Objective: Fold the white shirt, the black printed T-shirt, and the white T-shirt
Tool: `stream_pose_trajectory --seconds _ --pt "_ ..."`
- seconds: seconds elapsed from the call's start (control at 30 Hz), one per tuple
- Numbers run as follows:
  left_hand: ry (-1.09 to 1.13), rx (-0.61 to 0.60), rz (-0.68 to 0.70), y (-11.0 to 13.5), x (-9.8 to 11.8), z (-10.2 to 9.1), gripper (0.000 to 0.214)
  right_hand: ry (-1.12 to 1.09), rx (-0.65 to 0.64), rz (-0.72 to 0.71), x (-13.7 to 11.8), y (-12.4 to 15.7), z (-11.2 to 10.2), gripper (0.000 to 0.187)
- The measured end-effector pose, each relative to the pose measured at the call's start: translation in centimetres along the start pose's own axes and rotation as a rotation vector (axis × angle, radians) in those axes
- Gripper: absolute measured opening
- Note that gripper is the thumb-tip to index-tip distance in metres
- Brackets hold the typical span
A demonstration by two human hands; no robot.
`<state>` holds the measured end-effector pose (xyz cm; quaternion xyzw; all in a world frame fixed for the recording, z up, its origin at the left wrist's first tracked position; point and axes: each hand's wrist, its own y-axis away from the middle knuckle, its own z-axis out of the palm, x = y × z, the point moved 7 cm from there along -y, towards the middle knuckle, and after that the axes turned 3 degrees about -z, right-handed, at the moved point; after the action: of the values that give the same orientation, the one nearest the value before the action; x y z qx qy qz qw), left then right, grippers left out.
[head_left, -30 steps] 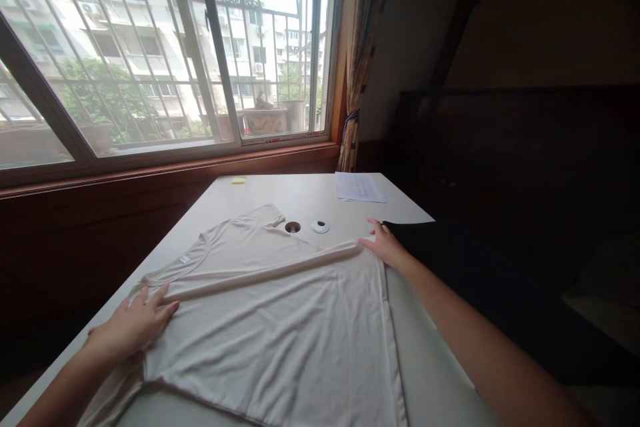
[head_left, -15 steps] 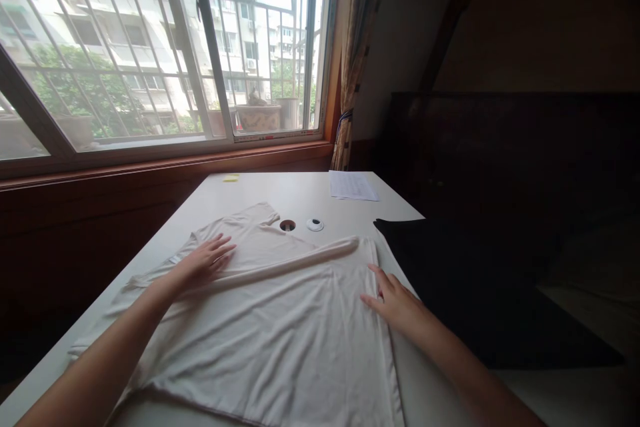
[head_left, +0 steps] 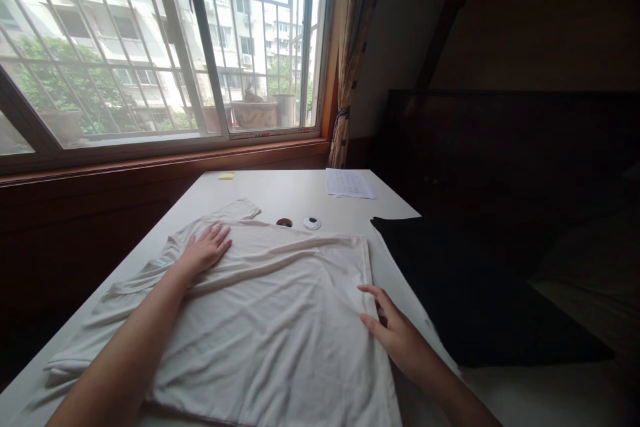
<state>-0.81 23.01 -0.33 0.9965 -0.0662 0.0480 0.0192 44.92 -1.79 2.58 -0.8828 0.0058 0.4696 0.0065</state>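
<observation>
A white T-shirt [head_left: 280,320] lies spread over the white table [head_left: 290,190], with creases running across its body. One sleeve points toward the far side, near the round hole in the tabletop. My left hand [head_left: 205,248] rests flat on the shirt's upper left part, fingers stretched out. At the shirt's right edge is my right hand [head_left: 393,320], its thumb and index finger apart and touching the cloth. Its other fingers are partly hidden beneath the hand.
A cable hole [head_left: 285,222] and its round cap [head_left: 313,223] are beyond the shirt. Printed sheets [head_left: 350,183] and a yellow note [head_left: 227,175] lie at the far end. Black cloth [head_left: 480,293] hangs over the right edge. A barred window [head_left: 150,47] is behind.
The far edge of the shirt has been spread out and the thick fold across it has flattened. My left hand has settled on the cloth. My right hand has slid nearer along the right edge.
</observation>
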Motion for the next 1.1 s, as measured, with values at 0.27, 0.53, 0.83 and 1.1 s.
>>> stream_pose_trajectory --seconds 0.27,0.53,0.83,1.1 --pt "-0.01 0.01 -0.172 1.3 -4.4 -0.3 0.072 -0.055 -0.154 0.073 1.1 0.6 1.4 0.084" --pt "-0.015 0.014 -0.162 1.5 -3.3 -0.6 0.072 0.22 -0.081 0.109 2.7 0.8 -2.3 0.079" --pt "0.008 0.012 -0.09 -0.6 2.2 -1.0 0.073 0.29 -0.064 0.052 6.5 1.9 -5.1 0.074" --pt "0.01 0.063 -0.077 -1.1 1.9 -1.4 0.066 0.567 -0.063 0.05 3.4 1.4 -5.6 0.062"
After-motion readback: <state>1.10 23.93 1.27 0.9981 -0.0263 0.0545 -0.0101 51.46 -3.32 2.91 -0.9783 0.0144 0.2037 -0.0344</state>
